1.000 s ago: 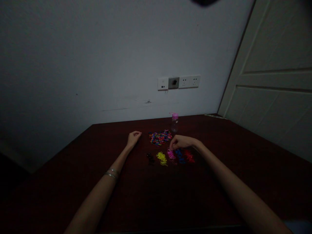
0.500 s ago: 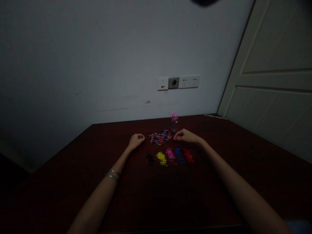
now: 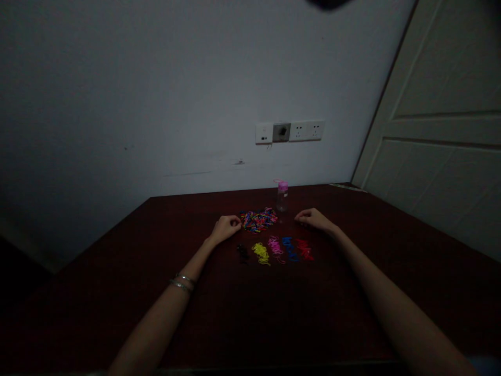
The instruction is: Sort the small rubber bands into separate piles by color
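A mixed pile of thin coloured strands that look like rubber bands (image 3: 259,220) lies on the dark red table (image 3: 274,313). My left hand (image 3: 227,228) rests at the pile's left edge, fingers curled and thumb against them; whatever they hold is too small to see. To the right of the pile, apart from it, my right hand (image 3: 313,218) has its fingertips pinched together, contents not visible. In a row nearer me lie sorted heaps: black bands (image 3: 242,251), yellow bands (image 3: 261,253), pink bands (image 3: 275,246), blue bands (image 3: 289,248) and red bands (image 3: 305,250).
A clear bottle with a pink lid (image 3: 282,196) stands behind the pile. Wall sockets (image 3: 298,131) are on the pale wall beyond the table. A white panelled door (image 3: 438,136) rises on the right. The room is dim.
My right hand has moved right, away from the pile and the bottle. My left hand has shifted slightly right, closer to the pile. The view has shifted a little.
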`<action>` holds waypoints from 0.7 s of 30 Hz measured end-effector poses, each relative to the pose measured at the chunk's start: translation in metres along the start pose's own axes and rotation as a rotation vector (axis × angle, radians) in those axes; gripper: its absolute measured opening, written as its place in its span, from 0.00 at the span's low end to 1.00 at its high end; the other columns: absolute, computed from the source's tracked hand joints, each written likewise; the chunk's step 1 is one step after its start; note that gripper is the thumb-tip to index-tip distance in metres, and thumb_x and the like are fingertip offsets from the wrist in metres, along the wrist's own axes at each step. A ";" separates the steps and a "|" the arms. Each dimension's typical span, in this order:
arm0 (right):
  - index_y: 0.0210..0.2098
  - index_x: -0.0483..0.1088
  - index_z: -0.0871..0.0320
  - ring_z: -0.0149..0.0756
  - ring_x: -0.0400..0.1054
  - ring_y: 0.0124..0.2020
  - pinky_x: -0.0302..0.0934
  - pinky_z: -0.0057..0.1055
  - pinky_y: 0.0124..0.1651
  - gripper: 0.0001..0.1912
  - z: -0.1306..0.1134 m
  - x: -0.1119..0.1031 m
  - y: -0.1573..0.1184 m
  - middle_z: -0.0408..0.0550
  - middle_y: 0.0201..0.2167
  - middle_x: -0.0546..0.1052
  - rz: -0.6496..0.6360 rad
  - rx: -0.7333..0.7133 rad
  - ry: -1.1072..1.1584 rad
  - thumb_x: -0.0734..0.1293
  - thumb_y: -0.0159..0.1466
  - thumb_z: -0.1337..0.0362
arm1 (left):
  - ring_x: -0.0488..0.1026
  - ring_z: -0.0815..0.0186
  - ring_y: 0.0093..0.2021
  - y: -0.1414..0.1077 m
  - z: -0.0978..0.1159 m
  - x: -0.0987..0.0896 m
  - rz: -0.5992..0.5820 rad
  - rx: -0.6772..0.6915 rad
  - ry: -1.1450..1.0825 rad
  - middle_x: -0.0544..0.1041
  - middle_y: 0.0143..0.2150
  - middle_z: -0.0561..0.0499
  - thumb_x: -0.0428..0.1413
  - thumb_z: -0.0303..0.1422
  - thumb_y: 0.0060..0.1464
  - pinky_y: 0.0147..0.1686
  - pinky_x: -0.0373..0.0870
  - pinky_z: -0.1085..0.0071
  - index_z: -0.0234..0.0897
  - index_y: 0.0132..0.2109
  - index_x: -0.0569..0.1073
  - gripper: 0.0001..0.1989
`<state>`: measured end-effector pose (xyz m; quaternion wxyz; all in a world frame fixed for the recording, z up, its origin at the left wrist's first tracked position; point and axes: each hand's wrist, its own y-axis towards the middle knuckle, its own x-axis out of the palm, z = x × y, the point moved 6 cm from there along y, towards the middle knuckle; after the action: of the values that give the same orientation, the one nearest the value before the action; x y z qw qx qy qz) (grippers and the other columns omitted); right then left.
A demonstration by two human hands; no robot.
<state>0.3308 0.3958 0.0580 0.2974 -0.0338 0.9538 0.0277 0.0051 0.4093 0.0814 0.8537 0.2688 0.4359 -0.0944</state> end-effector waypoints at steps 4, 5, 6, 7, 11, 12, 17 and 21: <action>0.30 0.72 0.64 0.25 0.59 0.18 0.51 0.22 0.19 0.13 -0.001 0.002 0.000 0.44 0.18 0.70 0.021 -0.002 -0.008 0.64 0.50 0.60 | 0.65 0.71 0.24 -0.002 0.009 0.001 -0.020 0.020 -0.005 0.70 0.24 0.53 0.50 0.43 0.46 0.24 0.56 0.77 0.35 0.33 0.75 0.17; 0.29 0.72 0.64 0.25 0.59 0.18 0.51 0.22 0.19 0.13 -0.001 0.002 0.000 0.44 0.18 0.70 0.027 -0.004 -0.012 0.64 0.50 0.61 | 0.65 0.71 0.24 -0.003 0.011 0.001 -0.029 0.027 -0.003 0.70 0.24 0.53 0.51 0.44 0.46 0.24 0.56 0.77 0.35 0.33 0.75 0.18; 0.29 0.72 0.64 0.25 0.59 0.18 0.51 0.22 0.20 0.13 0.000 0.003 0.001 0.44 0.18 0.70 0.032 -0.006 -0.015 0.64 0.49 0.61 | 0.65 0.71 0.24 -0.003 0.013 0.002 -0.038 0.032 0.002 0.71 0.24 0.53 0.51 0.45 0.46 0.23 0.55 0.77 0.35 0.33 0.75 0.18; 0.29 0.72 0.64 0.25 0.59 0.19 0.52 0.22 0.20 0.13 0.000 0.003 0.001 0.44 0.19 0.71 0.038 -0.009 -0.019 0.64 0.49 0.61 | 0.65 0.71 0.24 -0.004 0.014 0.002 -0.044 0.035 0.009 0.71 0.24 0.53 0.51 0.45 0.46 0.23 0.55 0.77 0.35 0.33 0.75 0.18; 0.29 0.72 0.65 0.26 0.60 0.20 0.53 0.22 0.21 0.13 0.004 0.004 0.005 0.44 0.19 0.71 0.052 -0.012 -0.037 0.64 0.49 0.61 | 0.65 0.71 0.25 -0.005 0.015 0.001 -0.043 0.030 0.030 0.71 0.25 0.52 0.51 0.43 0.47 0.23 0.54 0.77 0.36 0.33 0.75 0.16; 0.29 0.72 0.65 0.26 0.60 0.20 0.53 0.22 0.22 0.13 0.004 0.004 0.005 0.44 0.19 0.71 0.051 -0.011 -0.040 0.64 0.49 0.61 | 0.65 0.70 0.25 -0.004 0.015 0.002 -0.044 0.029 0.029 0.72 0.26 0.52 0.51 0.42 0.47 0.23 0.54 0.77 0.36 0.33 0.75 0.15; 0.30 0.73 0.64 0.28 0.61 0.20 0.54 0.23 0.22 0.14 0.005 0.003 0.006 0.44 0.19 0.72 0.061 -0.013 -0.074 0.63 0.49 0.61 | 0.66 0.70 0.26 -0.004 0.015 0.004 -0.053 0.018 0.010 0.73 0.26 0.51 0.51 0.39 0.48 0.24 0.55 0.77 0.35 0.33 0.76 0.14; 0.30 0.74 0.64 0.29 0.62 0.21 0.55 0.24 0.24 0.14 0.005 0.003 0.007 0.45 0.21 0.73 0.076 -0.025 -0.096 0.64 0.49 0.61 | 0.66 0.70 0.26 -0.004 0.016 0.005 -0.048 0.010 0.010 0.73 0.27 0.51 0.49 0.42 0.49 0.24 0.55 0.77 0.36 0.34 0.76 0.16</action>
<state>0.3310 0.4027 0.0522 0.3411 -0.0001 0.9386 0.0525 0.0175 0.3976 0.0834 0.8477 0.2630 0.4461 -0.1154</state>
